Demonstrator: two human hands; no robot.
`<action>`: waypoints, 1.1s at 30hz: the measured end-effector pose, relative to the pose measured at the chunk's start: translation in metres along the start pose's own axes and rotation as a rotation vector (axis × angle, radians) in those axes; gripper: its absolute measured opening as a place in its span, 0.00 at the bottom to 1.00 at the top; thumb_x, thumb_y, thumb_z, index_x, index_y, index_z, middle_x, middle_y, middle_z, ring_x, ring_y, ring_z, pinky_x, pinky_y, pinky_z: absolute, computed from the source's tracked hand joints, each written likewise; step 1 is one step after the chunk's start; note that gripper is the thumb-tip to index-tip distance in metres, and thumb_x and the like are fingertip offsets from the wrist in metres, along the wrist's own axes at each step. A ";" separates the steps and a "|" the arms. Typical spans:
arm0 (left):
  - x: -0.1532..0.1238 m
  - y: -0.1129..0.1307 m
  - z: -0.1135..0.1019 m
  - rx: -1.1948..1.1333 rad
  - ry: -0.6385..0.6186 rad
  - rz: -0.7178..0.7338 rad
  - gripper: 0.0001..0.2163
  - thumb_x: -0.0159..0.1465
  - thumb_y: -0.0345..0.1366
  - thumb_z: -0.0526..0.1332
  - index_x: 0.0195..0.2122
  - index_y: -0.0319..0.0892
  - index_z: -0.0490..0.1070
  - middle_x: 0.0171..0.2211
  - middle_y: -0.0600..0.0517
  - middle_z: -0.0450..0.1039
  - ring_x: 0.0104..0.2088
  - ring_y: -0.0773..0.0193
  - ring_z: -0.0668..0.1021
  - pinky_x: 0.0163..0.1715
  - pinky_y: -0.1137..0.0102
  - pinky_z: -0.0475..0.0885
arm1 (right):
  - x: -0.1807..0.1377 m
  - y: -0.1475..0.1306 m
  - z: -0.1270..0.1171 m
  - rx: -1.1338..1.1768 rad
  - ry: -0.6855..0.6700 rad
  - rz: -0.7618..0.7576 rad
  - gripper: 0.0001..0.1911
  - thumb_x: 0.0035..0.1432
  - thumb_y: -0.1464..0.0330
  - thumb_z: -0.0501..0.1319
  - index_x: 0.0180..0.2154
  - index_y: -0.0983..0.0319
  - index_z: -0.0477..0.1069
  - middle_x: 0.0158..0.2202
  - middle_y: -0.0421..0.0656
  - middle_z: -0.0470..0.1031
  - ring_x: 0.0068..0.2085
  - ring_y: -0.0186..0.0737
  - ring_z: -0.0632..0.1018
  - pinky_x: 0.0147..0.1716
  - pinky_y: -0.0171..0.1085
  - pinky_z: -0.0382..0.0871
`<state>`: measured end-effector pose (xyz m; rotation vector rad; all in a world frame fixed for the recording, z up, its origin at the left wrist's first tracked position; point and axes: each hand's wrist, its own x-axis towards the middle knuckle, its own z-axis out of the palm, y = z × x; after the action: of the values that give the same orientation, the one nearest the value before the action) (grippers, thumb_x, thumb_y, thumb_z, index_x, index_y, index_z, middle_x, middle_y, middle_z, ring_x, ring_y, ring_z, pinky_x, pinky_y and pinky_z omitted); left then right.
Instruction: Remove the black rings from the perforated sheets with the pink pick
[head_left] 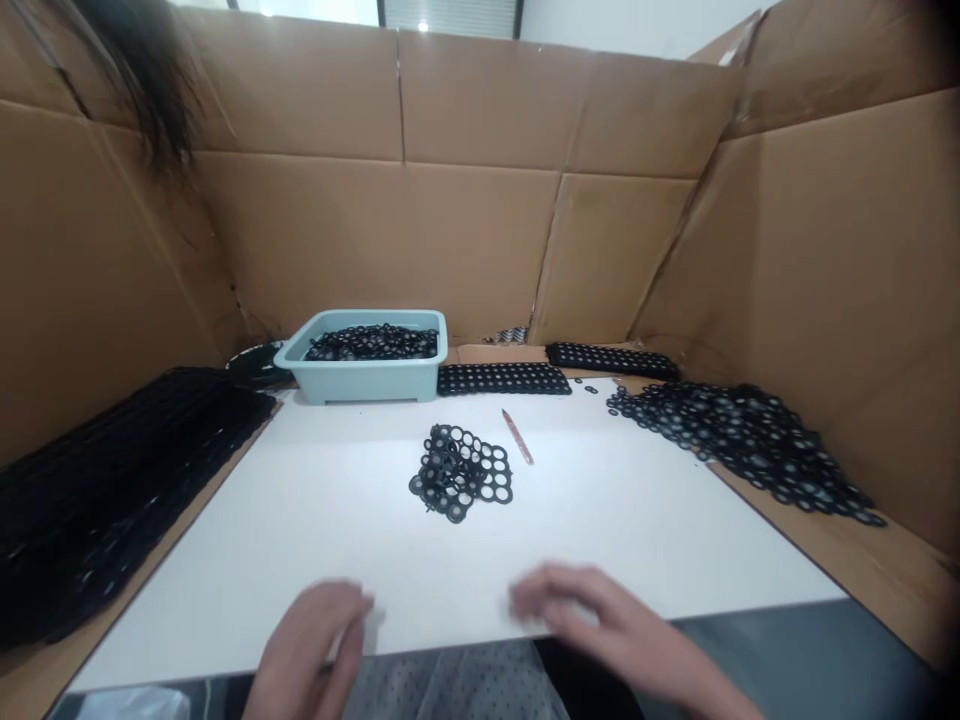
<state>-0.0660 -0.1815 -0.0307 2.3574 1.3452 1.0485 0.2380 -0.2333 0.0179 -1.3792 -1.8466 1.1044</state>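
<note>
Both hands hover over the near edge of the white board, slightly blurred. My left hand is at the lower left, its thumb apart from its loosely bent fingers and nothing in it. To the right, my right hand shows a gap between thumb and curved fingers, also holding nothing. Beyond them, mid-board, lies a crumpled heap of black rings, with joined rows of rings spreading flat on its right side. A slim pinkish pointed tool, perhaps a pen, rests just behind the heap. Neither hand touches these.
At the back left stands a light-blue basin full of black rings. Black perforated strips lie along the back edge. Loose rings are piled at right; black bundled material covers the left side. Cardboard walls enclose the board.
</note>
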 end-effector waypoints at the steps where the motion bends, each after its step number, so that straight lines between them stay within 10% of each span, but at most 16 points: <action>1: 0.027 0.001 0.005 -0.035 0.020 0.053 0.11 0.55 0.35 0.55 0.38 0.55 0.69 0.36 0.53 0.74 0.40 0.57 0.74 0.40 0.61 0.70 | 0.022 -0.001 -0.006 -0.010 0.052 -0.023 0.13 0.58 0.61 0.51 0.42 0.54 0.69 0.42 0.45 0.70 0.44 0.43 0.70 0.43 0.43 0.64; 8: 0.172 0.003 0.064 -0.007 -0.155 -0.128 0.17 0.60 0.43 0.48 0.46 0.39 0.60 0.39 0.44 0.67 0.39 0.56 0.72 0.38 0.61 0.68 | 0.171 0.010 -0.014 -0.296 0.212 -0.023 0.29 0.43 0.56 0.62 0.45 0.65 0.62 0.45 0.52 0.65 0.49 0.51 0.64 0.45 0.46 0.58; 13: 0.166 -0.014 0.081 -0.100 -0.172 0.076 0.13 0.61 0.39 0.48 0.45 0.42 0.60 0.41 0.47 0.65 0.42 0.59 0.70 0.42 0.64 0.66 | 0.191 0.036 0.003 -0.179 0.274 -0.010 0.18 0.40 0.60 0.63 0.32 0.62 0.60 0.30 0.40 0.66 0.31 0.38 0.68 0.29 0.35 0.60; 22: 0.158 -0.017 0.079 -0.199 -0.191 0.166 0.11 0.61 0.38 0.50 0.44 0.43 0.61 0.41 0.47 0.66 0.43 0.59 0.69 0.43 0.63 0.65 | 0.184 0.037 0.011 0.139 0.277 -0.111 0.10 0.47 0.64 0.59 0.27 0.62 0.60 0.27 0.37 0.63 0.32 0.35 0.67 0.33 0.34 0.60; 33: 0.160 -0.014 0.083 -0.415 -0.185 0.004 0.09 0.60 0.40 0.51 0.35 0.43 0.65 0.33 0.51 0.69 0.32 0.63 0.71 0.35 0.68 0.67 | 0.178 0.027 0.014 0.262 0.170 -0.215 0.08 0.53 0.64 0.54 0.33 0.62 0.63 0.33 0.40 0.66 0.37 0.36 0.68 0.40 0.35 0.60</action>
<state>0.0331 -0.0300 -0.0226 2.0873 0.9509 0.9713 0.1865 -0.0640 -0.0175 -1.0630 -1.6204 1.0419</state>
